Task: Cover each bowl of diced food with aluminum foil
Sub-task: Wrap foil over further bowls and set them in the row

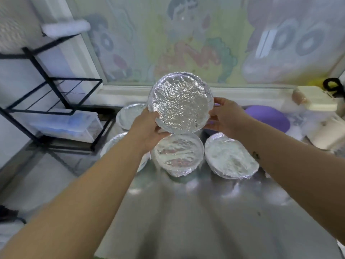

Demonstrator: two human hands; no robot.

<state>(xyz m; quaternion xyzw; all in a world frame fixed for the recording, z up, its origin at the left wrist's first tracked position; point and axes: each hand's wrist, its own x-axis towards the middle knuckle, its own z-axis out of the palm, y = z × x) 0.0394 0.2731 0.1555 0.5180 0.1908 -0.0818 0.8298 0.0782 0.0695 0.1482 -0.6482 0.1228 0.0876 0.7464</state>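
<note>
Both forearms (93,193) are being stretched out over the steel counter (186,212). A foil-covered bowl (180,102) is being held up between the hands, tilted toward the camera. Its left rim is being gripped by the left hand (149,129), its right rim by the right hand (226,116). Other covered bowls (178,154) are being kept on the counter just below it.

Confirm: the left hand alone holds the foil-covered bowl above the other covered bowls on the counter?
Not alone. The head view shows the left hand and the right hand both holding the foil-covered bowl above the other covered bowls on the counter.
</note>
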